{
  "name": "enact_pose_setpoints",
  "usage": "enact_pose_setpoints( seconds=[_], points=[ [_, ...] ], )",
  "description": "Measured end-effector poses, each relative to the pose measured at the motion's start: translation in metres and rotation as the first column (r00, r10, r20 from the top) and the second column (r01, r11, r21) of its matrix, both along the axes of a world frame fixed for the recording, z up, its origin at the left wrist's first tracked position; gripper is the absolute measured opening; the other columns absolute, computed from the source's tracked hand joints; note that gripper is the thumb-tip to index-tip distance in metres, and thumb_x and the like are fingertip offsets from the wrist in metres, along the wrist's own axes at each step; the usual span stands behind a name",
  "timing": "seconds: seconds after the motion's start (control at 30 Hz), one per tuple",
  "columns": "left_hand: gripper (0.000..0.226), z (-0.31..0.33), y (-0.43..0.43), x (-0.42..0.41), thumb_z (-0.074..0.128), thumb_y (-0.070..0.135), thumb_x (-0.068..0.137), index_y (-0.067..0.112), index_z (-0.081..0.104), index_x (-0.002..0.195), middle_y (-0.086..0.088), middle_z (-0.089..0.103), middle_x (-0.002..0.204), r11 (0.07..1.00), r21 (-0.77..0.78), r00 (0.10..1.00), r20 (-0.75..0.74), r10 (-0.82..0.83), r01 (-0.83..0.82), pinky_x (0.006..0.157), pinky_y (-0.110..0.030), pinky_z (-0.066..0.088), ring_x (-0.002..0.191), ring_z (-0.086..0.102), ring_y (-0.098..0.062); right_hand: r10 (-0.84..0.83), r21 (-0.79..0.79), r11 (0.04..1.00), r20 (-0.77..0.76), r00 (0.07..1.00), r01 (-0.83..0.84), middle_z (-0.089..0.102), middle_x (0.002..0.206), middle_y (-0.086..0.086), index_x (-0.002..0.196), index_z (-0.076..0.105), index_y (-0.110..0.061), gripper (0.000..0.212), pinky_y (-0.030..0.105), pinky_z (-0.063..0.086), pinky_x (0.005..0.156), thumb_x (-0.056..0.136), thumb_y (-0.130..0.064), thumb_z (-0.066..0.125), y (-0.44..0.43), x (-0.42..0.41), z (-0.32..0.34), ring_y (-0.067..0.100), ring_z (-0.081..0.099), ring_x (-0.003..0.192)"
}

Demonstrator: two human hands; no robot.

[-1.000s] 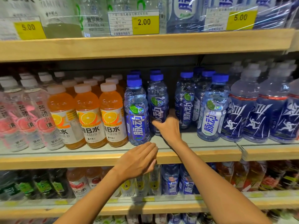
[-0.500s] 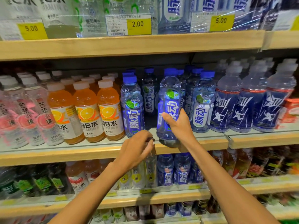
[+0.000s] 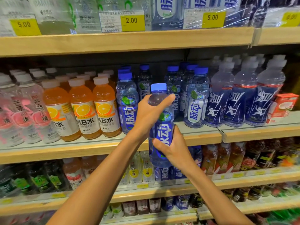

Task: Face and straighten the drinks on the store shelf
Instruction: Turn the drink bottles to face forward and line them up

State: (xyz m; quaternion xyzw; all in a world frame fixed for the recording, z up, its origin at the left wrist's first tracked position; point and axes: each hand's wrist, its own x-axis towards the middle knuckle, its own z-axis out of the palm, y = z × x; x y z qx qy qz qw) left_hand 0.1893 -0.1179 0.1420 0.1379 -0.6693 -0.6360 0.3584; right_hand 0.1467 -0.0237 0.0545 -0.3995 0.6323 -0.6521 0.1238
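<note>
Head view.

1. Held item: one blue-capped drink bottle (image 3: 164, 132) is off the shelf, near frame centre. It hangs in front of the wooden lip of the middle shelf (image 3: 65, 151), close to upright, with its blue label toward the camera. Its base sits lower in the frame than the lip.
2. Left hand (image 3: 149, 114): grasping. The fingers wrap the bottle's clear shoulder just under the cap, and the arm enters from 7 o'clock.
3. Right hand (image 3: 176, 150): grasping. The thumb lies across the label and the fingers curl round the lower body. The arm enters from 5 o'clock.
4. Same product on the middle shelf: two front-row bottles. One stands at 10 o'clock of the held bottle (image 3: 128, 103) and one at 2 o'clock (image 3: 197, 98), with an open gap between them. Further blue caps stand behind; their count cannot be told.
5. At 9 o'clock: three orange vitamin B drinks (image 3: 84, 109) in the front row, labels forward, with more white caps behind.
6. Far 9 o'clock: pink-labelled clear bottles (image 3: 24, 114), blurred.
7. At 3 o'clock: three clear bottles with dark blue labels (image 3: 240, 101) in front. One red carton (image 3: 282, 108) stands just beside the third.
8. At 12 o'clock: the upper shelf (image 3: 129, 39) carries four yellow price tags (image 3: 132, 21), reading 5.00, 2.00 and 5.00; the fourth is blurred.
9. At 6 o'clock: the lower shelf (image 3: 162, 189) holds mixed bottles, blurred.
</note>
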Motion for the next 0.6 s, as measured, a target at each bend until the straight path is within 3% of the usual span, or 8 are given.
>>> enact_pose_setpoints(
  seconds=[0.1,0.17,0.2,0.27,0.37,0.47,0.53,0.6],
  points=[
    [0.010,0.002,0.001,-0.002,0.079,0.020,0.075,0.018,0.070,0.079,0.005,0.073,0.072,0.998,0.031,0.999,-0.016,0.050,-0.050,0.060,-0.018,0.052,0.068,0.068,-0.009,-0.007,0.032,0.999,-0.049,0.999,0.008,0.066,0.095,-0.013,0.103,0.046,-0.031,0.057,0.016,0.048,0.068,0.057,-0.055,0.069,-0.001,0.002,0.001,-0.004,0.064,0.081],
    [0.008,0.006,-0.003,-0.002,0.077,0.015,0.075,0.018,0.070,0.073,0.003,0.072,0.069,0.996,0.074,0.998,-0.016,0.055,-0.054,0.060,-0.021,0.052,0.063,0.067,-0.011,0.022,0.031,0.999,-0.052,0.998,-0.021,0.067,0.103,-0.012,0.111,0.048,-0.032,0.059,0.026,0.052,0.078,0.062,-0.057,0.072,0.002,-0.002,0.003,0.001,0.065,0.092],
    [0.006,0.009,-0.006,-0.001,0.077,0.015,0.074,0.016,0.071,0.075,-0.001,0.072,0.072,0.994,0.103,1.000,-0.019,0.023,-0.021,0.064,-0.025,0.052,0.064,0.066,-0.014,0.068,0.000,0.998,-0.002,0.998,-0.068,0.068,0.109,-0.010,0.116,0.049,-0.031,0.064,0.033,0.053,0.084,0.064,-0.059,0.073,0.005,-0.005,0.004,0.006,0.066,0.099],
    [0.024,0.013,-0.014,0.000,0.078,0.023,0.064,0.010,0.071,0.083,-0.008,0.071,0.081,0.975,0.178,0.991,-0.044,-0.125,0.131,0.072,-0.032,0.053,0.071,0.065,-0.022,0.239,-0.100,0.970,0.208,0.949,-0.222,0.067,0.119,-0.004,0.124,0.052,-0.025,0.078,0.037,0.053,0.091,0.061,-0.066,0.074,0.011,-0.016,0.007,0.015,0.065,0.109],
    [0.051,0.017,-0.019,-0.002,0.085,0.029,0.046,0.008,0.068,0.089,-0.007,0.068,0.085,0.811,0.284,0.857,-0.240,-0.456,0.511,0.070,-0.032,0.054,0.075,0.065,-0.025,0.547,-0.226,0.832,0.483,0.684,-0.506,0.065,0.122,0.010,0.123,0.063,-0.019,0.084,0.043,0.050,0.096,0.056,-0.068,0.078,0.019,-0.026,0.010,0.026,0.063,0.111],
    [0.061,0.016,-0.017,-0.010,0.088,0.030,0.050,0.005,0.059,0.097,-0.007,0.064,0.088,0.587,0.279,0.646,-0.427,-0.633,0.760,0.071,-0.033,0.055,0.075,0.064,-0.025,0.736,-0.329,0.646,0.506,0.449,-0.688,0.066,0.119,0.016,0.119,0.067,-0.017,0.074,0.054,0.042,0.103,0.059,-0.058,0.082,0.020,-0.030,0.008,0.032,0.063,0.109],
    [0.058,0.013,-0.014,-0.014,0.086,0.028,0.056,0.004,0.057,0.099,-0.008,0.064,0.089,0.479,0.266,0.545,-0.493,-0.678,0.836,0.073,-0.034,0.055,0.075,0.064,-0.025,0.787,-0.333,0.587,0.449,0.423,-0.738,0.070,0.111,0.010,0.116,0.068,-0.018,0.061,0.045,0.052,0.094,0.065,-0.048,0.082,0.020,-0.028,0.011,0.026,0.067,0.101],
    [0.054,0.008,-0.013,-0.018,0.085,0.027,0.059,0.002,0.059,0.100,-0.009,0.064,0.090,0.444,0.267,0.516,-0.507,-0.690,0.856,0.075,-0.035,0.054,0.076,0.064,-0.025,0.776,-0.303,0.603,0.434,0.457,-0.738,0.069,0.105,0.013,0.116,0.065,-0.012,0.061,0.042,0.055,0.085,0.065,-0.039,0.084,0.020,-0.026,0.016,0.028,0.068,0.091]
  ],
)
